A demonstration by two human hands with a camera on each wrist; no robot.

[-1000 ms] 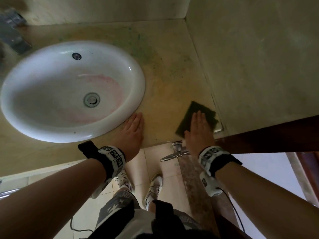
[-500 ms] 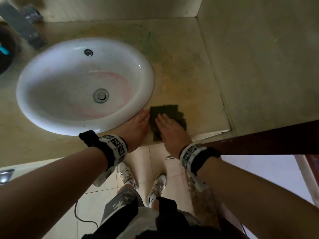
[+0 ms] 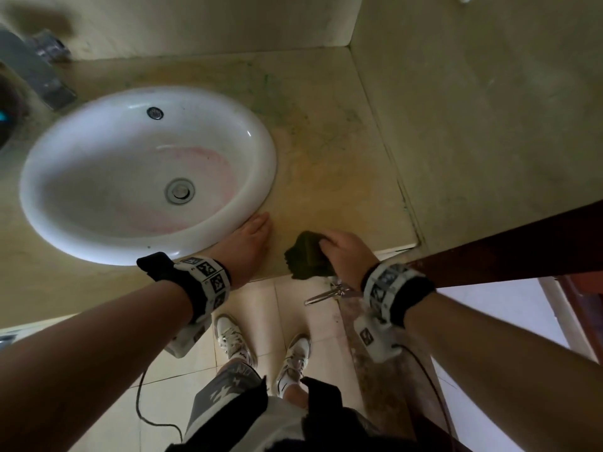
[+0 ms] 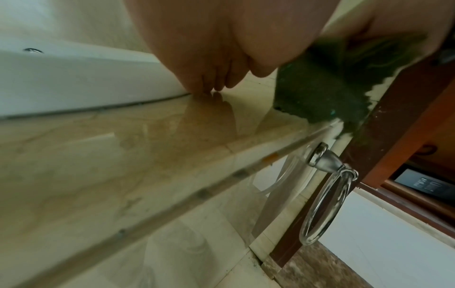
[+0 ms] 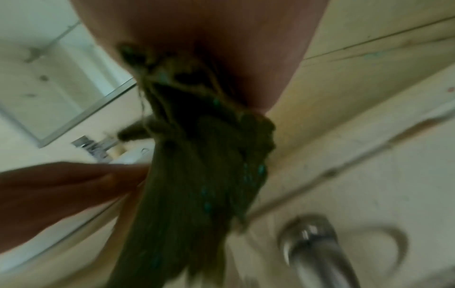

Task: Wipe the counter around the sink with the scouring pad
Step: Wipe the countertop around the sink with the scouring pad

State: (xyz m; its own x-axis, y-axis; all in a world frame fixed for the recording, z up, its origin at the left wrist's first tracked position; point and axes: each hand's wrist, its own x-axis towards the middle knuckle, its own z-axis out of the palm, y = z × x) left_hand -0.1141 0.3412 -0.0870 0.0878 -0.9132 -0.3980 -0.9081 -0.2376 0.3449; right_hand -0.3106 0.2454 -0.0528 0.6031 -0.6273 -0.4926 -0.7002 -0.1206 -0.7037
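From the head view I see my right hand (image 3: 347, 254) curled over the dark green scouring pad (image 3: 306, 257) at the counter's (image 3: 329, 177) front edge, the pad hanging partly over it. My left hand (image 3: 249, 244) lies flat, fingers straight, against the white sink's (image 3: 261, 177) rim. At the left wrist, fingertips (image 4: 216, 81) touch the counter beside the sink; a towel ring (image 4: 325, 194) hangs below. At the right wrist, blurred, the crumpled pad (image 5: 197, 175) fills my grip.
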